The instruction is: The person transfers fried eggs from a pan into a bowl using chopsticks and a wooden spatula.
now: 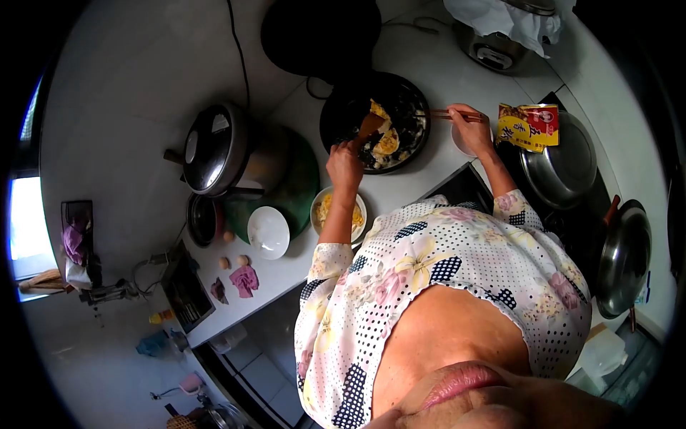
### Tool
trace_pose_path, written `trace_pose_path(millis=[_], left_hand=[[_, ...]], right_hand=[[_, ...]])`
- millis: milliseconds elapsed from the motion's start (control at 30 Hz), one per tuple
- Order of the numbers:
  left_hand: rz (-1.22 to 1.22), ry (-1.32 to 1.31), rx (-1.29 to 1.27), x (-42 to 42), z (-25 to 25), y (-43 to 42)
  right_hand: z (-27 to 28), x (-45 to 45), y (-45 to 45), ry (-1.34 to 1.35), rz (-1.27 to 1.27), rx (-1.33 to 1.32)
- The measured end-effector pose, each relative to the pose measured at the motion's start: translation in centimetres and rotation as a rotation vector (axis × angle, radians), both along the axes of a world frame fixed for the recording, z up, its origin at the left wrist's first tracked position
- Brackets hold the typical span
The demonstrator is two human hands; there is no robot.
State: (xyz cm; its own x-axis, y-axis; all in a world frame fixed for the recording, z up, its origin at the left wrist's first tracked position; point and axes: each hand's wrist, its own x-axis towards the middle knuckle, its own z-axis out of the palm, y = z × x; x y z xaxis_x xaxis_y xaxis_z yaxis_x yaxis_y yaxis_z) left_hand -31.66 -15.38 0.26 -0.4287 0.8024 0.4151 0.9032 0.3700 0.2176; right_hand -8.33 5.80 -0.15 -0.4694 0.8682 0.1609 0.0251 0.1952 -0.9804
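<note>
My left hand is closed round the handle of a brown wooden spatula, whose blade is down in a round black electric pan. Pieces of browned fried egg lie in the pan by the blade, with paler bits around them. My right hand grips a pair of chopsticks that reach over the pan's right rim. Below the right hand a white bowl is partly covered by it. Under my left forearm stands a bowl of yellow food, probably egg.
The pan's dark lid stands raised behind it. At left are a pressure cooker, a white plate, several eggs and a purple cloth. A yellow-red seasoning packet rests on a metal pot at right.
</note>
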Motion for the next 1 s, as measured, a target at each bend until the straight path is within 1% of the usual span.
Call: trace_pose_path(millis=[100,133,200,267,300,400,433,533,567,667,700,800,833,933,967,1000], left_hand=[[0.082,-0.014,0.019,-1.2,1.0,0.2],[0.131,0.021,-0.025,-1.8,0.7,0.1],[0.183,0.004,-0.094,-3.1,-0.1,-0.1],[0.149,0.004,-0.126,-4.2,-2.6,-0.1],[0.131,0.006,-0.141,-4.4,-3.0,-0.1],[-0.012,-0.104,-0.040,-3.8,-4.0,0.5],[0.070,-0.184,-0.113,-2.3,-2.3,0.8],[0.054,-0.315,-0.038,-1.2,-1.4,1.1],[0.011,-0.331,-0.014,-1.4,-1.7,1.2],[-0.034,-0.292,-0.060,0.0,-0.2,1.9],[-0.034,-0.249,-0.019,0.2,-0.5,2.1],[-0.017,-0.232,-0.092,0.2,-0.9,1.9],[-0.008,-0.240,-0.109,0.2,-0.9,1.6],[0.026,-0.256,-0.153,-0.1,-1.0,-0.2],[0.038,-0.252,-0.156,-0.3,-1.3,-0.7],[0.054,-0.248,-0.157,-0.5,-1.7,-1.3]], right_hand=[[0.4,-0.5,-0.5,-0.019,-0.020,0.063],[0.3,-0.8,-0.7,-0.012,-0.008,0.068],[-0.5,-1.3,-0.8,0.016,0.012,0.061],[-2.0,-2.4,-0.8,0.058,0.028,0.033],[-2.2,-2.8,-0.9,0.059,0.039,0.028],[-2.8,-4.1,-1.1,0.055,0.060,0.043],[-2.9,-4.5,-1.1,0.050,0.060,0.069],[-3.3,-4.8,-0.6,0.058,0.048,0.095],[-3.6,-4.7,-0.5,0.063,0.043,0.090],[-4.0,-3.5,0.2,0.180,0.054,-0.045],[-3.3,-2.8,0.1,0.170,0.043,-0.073],[-2.9,-0.9,0.5,0.044,0.020,-0.081],[-1.2,-0.3,-0.3,0.082,0.025,-0.082],[1.8,0.6,-1.0,-0.051,-0.002,0.107],[1.5,0.3,-1.0,0.012,-0.006,0.155],[1.1,0.1,-0.9,-0.007,0.016,0.203]])
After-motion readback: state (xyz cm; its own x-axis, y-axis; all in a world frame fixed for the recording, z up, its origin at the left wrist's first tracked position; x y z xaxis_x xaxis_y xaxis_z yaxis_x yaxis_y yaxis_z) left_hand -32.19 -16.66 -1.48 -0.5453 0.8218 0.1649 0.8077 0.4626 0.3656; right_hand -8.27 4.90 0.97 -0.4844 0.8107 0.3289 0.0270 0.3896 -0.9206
